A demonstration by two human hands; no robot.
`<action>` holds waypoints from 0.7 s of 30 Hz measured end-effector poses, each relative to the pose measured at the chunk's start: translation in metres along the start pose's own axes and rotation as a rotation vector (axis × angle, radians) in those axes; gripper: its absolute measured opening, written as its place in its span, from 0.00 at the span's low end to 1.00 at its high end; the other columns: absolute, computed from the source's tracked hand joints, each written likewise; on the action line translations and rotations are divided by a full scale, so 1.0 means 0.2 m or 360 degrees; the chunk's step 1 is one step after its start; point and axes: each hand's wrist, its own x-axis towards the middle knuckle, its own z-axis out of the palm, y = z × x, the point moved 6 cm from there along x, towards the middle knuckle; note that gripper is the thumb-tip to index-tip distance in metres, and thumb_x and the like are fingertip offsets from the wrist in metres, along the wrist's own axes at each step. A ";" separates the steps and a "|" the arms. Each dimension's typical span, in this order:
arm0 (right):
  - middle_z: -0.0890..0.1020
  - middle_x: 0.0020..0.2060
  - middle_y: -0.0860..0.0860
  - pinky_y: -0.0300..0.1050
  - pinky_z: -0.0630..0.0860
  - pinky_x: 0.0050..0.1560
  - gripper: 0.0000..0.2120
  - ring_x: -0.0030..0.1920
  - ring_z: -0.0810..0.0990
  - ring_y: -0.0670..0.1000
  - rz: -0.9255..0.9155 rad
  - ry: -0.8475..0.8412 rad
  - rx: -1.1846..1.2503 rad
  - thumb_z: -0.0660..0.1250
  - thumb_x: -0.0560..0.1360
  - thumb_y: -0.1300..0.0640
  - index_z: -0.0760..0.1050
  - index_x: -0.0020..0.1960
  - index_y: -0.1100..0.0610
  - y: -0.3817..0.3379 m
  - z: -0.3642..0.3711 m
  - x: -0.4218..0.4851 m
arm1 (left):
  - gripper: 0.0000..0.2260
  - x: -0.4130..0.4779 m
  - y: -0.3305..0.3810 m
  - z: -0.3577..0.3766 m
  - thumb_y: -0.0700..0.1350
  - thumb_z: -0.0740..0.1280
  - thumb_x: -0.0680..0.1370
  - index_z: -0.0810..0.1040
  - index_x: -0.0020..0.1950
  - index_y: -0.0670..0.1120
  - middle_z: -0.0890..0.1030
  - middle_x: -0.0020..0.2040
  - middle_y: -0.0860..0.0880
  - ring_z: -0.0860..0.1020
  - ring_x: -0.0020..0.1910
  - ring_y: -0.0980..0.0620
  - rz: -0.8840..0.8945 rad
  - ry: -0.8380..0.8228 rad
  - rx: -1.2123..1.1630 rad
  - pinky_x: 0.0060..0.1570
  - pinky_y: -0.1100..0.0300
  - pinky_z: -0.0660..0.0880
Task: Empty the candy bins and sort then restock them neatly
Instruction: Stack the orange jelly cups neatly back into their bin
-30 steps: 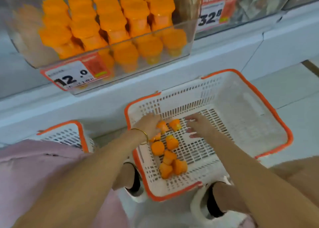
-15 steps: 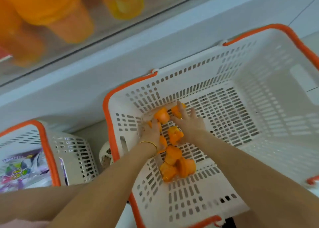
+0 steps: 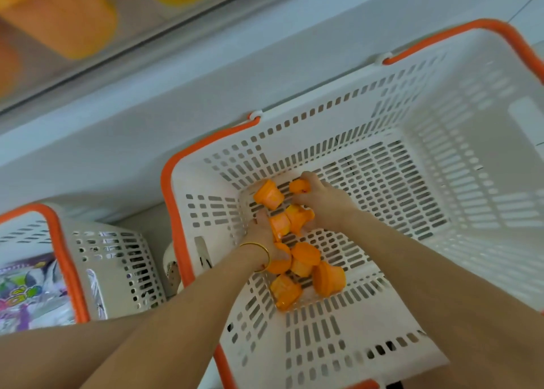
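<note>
While both arms are reaching down: the white slotted plastic basket with the orange rim (image 3: 206,153) is sitting against the pale grey shelf base (image 3: 147,124), and both hands are working inside it.
Candy: the small orange plastic candy cups (image 3: 304,259) are lying in a loose cluster on the basket's floor near its left wall, most of them tipped on their sides.
Left hand: the left hand (image 3: 260,231), wearing a thin gold bangle (image 3: 259,245) at the wrist, is curling its fingers round one cup and gripping it by the side.
Right hand: the right hand (image 3: 323,200) is pinching one cup at its fingertips and is hugging another under the palm.
Between the hands: the gripped cups are touching one another, and four more are lying just nearer the camera.
Neighbour: a second white slotted basket (image 3: 117,265) is standing just beside the first, on its left, and is holding colourful printed packets (image 3: 26,294).
Above: blurred large orange containers (image 3: 59,15) are showing behind a clear bin wall.
</note>
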 end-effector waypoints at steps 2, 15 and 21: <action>0.48 0.74 0.53 0.52 0.75 0.55 0.31 0.64 0.67 0.58 0.0006 -0.0040 -0.0019 0.72 0.66 0.37 0.69 0.66 0.44 0.01 0.00 0.00 | 0.52 0.00 0.01 0.00 0.48 0.77 0.68 0.41 0.77 0.50 0.56 0.75 0.40 0.63 0.71 0.40 0.0045 -0.0010 -0.0097 0.66 0.48 0.67; 0.54 0.70 0.54 0.50 0.75 0.51 0.31 0.55 0.74 0.57 0.0440 0.0003 0.0554 0.71 0.66 0.36 0.71 0.63 0.49 0.14 0.07 -0.19 | 0.27 -0.01 0.09 0.00 0.39 0.70 0.73 0.60 0.66 0.50 0.72 0.51 0.45 0.77 0.46 0.42 0.0193 -0.0021 -0.0473 0.48 0.47 0.79; 0.54 0.70 0.55 0.49 0.79 0.51 0.31 0.58 0.73 0.57 0.0697 0.0103 0.1148 0.70 0.68 0.36 0.71 0.65 0.51 0.19 0.07 -0.27 | 0.11 -0.03 0.08 -0.05 0.38 0.66 0.76 0.68 0.53 0.48 0.74 0.47 0.45 0.79 0.47 0.42 0.0246 0.0186 -0.0365 0.49 0.46 0.78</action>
